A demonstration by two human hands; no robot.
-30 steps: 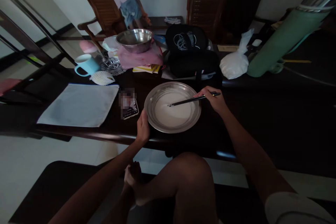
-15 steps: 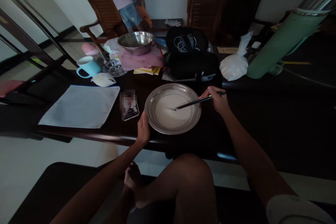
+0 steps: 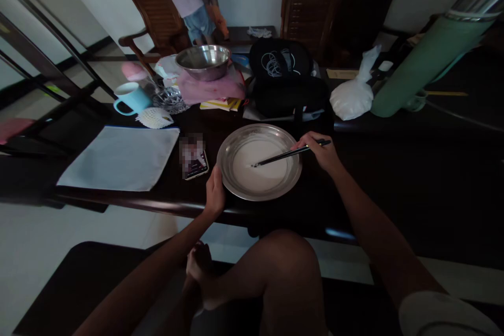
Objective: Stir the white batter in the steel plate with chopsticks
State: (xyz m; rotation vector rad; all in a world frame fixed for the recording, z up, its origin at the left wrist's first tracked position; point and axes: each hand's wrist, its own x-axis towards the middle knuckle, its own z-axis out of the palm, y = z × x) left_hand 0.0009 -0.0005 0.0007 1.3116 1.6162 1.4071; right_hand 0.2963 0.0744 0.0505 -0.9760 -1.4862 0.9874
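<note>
On the dark counter (image 3: 354,168), the left hand (image 3: 214,191) grips the metal plate (image 3: 226,160)'s rim; the right hand (image 3: 321,149) pinches chopsticks (image 3: 289,154) dipped in white batter (image 3: 262,165).

The dark table (image 3: 394,178) carries one wide metal plate (image 3: 236,136) and one metal bowl (image 3: 203,61). There is one blue mug (image 3: 132,97), one phone (image 3: 195,163), one white sheet (image 3: 120,157) and one white plastic bag (image 3: 352,95). One pair of chopsticks (image 3: 289,154) shows. Two wooden chairs (image 3: 157,16) stand behind. Two hands are in view: the left hand (image 3: 214,192) and the right hand (image 3: 319,148).
</note>
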